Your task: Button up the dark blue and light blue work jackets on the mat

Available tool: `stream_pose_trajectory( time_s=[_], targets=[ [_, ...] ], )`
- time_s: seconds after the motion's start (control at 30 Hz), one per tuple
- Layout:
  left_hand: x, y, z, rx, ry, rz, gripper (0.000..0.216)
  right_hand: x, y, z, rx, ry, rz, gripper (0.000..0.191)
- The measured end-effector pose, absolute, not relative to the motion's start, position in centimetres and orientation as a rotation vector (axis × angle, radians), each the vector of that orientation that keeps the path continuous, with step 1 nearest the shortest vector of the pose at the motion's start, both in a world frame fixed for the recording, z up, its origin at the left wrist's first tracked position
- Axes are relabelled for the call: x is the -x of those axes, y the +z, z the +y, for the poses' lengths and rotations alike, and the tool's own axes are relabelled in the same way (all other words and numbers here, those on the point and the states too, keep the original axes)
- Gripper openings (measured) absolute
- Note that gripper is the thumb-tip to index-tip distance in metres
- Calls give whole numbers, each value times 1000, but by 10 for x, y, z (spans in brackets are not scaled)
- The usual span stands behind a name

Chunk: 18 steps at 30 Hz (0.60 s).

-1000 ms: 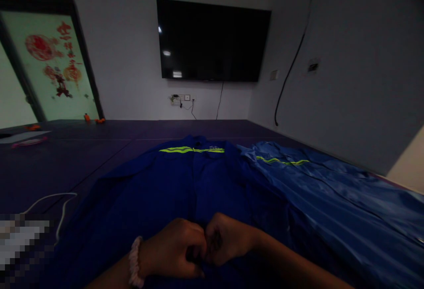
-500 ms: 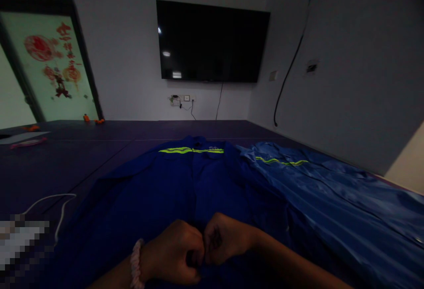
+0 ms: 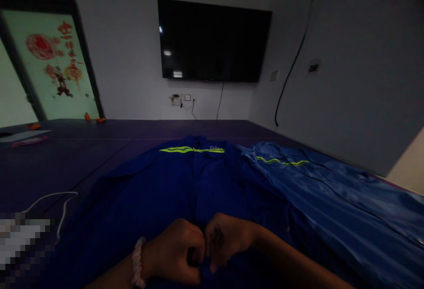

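Observation:
A dark blue work jacket (image 3: 159, 187) with a yellow-green stripe across its chest lies spread out, front up, its collar away from me. Low on its front edge, my left hand (image 3: 179, 249) is closed in a pinch, a pale scrunchie (image 3: 138, 262) round the wrist. Right beside it my right hand (image 3: 228, 240) is closed too, with fingers curled and knuckles almost touching the left. Both pinch the jacket along its middle front line; the fingertips are partly hidden, and any small fastener there cannot be made out.
A lighter blue garment (image 3: 331, 196) with a similar stripe lies to the right, against the jacket's sleeve. A white cable (image 3: 62, 209) runs at the left near a blurred-out patch. Beyond the purple mat (image 3: 109, 136), a television (image 3: 213, 41) hangs on the wall.
My right fingers have shifted slightly, one fingertip now pointing further down. My left hand keeps almost the same place, and the jacket lies as before.

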State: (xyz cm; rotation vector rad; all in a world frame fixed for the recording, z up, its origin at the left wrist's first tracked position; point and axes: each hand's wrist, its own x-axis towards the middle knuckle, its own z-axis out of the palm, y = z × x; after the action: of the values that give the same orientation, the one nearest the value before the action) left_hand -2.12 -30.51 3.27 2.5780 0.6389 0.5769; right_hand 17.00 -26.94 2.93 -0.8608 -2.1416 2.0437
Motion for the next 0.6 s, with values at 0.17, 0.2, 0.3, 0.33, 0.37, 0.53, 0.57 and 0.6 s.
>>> stream_pose_trajectory(
  time_s=[0.17,0.2,0.3,0.33,0.37,0.53,0.57,0.6],
  targets=[
    [21,31,-307,-2574,624,676,12,-169,26,-270,982,2032,-2138,46],
    [21,31,-307,-2575,618,679,12,-168,26,-271,992,2026,-2140,47],
    [21,32,-307,-2577,607,675,13,-167,24,-271,998,2003,-2151,48],
    [21,32,-307,-2579,605,677,14,-167,24,-271,998,1994,-2153,48],
    [20,33,-307,-2583,599,683,15,-167,23,-271,999,1983,-2156,49],
    [21,34,-307,-2618,556,740,17,-167,24,-271,1038,1948,-2148,47],
    [21,34,-306,-2627,555,748,18,-166,24,-271,1056,1947,-2141,46],
    [21,33,-306,-2635,555,753,18,-166,25,-272,1071,1948,-2134,45]
  ],
)
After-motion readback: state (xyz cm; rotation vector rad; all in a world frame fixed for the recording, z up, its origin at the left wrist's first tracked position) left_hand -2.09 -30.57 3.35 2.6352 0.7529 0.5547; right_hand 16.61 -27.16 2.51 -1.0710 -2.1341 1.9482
